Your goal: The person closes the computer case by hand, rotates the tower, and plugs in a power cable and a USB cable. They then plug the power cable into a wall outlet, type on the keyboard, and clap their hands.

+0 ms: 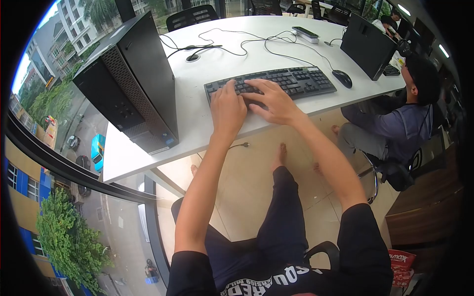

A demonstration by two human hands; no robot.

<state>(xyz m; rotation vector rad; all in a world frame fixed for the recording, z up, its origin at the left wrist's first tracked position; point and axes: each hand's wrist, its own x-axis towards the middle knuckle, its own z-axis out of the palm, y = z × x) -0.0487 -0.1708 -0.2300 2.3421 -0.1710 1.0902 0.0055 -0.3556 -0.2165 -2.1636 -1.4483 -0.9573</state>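
Observation:
A black keyboard [301,81] lies along the near side of the white table. My left hand [228,109] rests over its left end, fingers stretched onto the keys and partly bunched. Beside it, my right hand [275,102] is also on the left half of the keyboard, with fingers spread and the thumb close to the left hand. Neither hand grips anything. Some keys are hidden under my fingers. Just past the keyboard's right end sits a black mouse [341,78] with its cable running back.
A black computer tower [148,74] stands upright at the table's left. Loose cables [242,47] cross the white table [197,121]. A phone-like device [306,33] lies farther back. At right are a black monitor [368,45] and a seated person [395,121]. A plug [245,144] shows below the edge.

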